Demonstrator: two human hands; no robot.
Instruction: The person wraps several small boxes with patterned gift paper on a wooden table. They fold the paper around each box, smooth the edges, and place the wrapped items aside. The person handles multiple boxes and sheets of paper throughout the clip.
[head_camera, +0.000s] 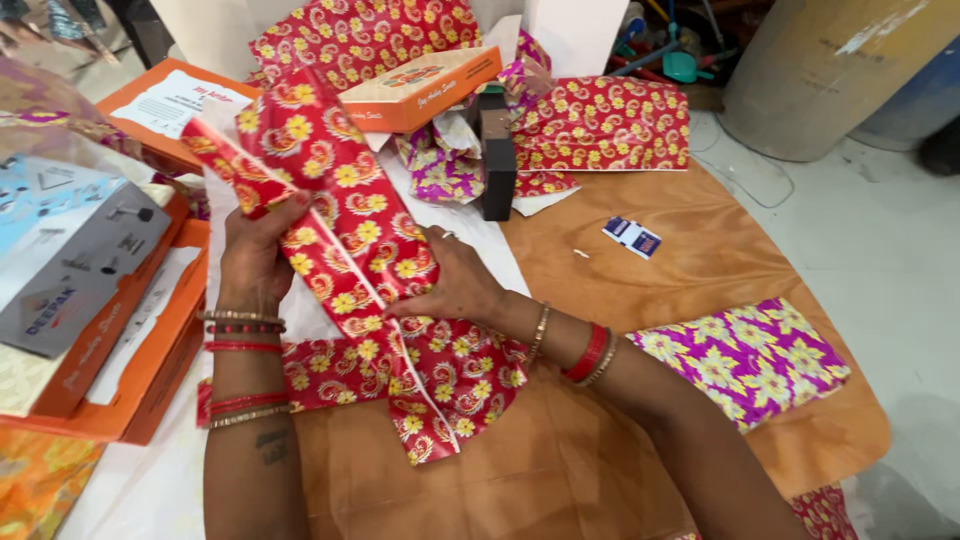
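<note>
Centrally, a box wrapped in red flowered paper is held tilted above the tabletop, its upper end pointing toward 11 o'clock. At 9 o'clock of the box, the left hand grips its edge, fingers curled around the paper. At 4 o'clock of it, the right hand lies flat with fingers pressed together on the wrapped side. Loose red paper trails from the box down to 6 o'clock onto the tabletop. An orange flat box rests at 12 o'clock atop more red sheets. A stack of orange boxes sits at 9 o'clock. A purple flowered sheet lies at 3 o'clock, and a small blue card at 2 o'clock.
</note>
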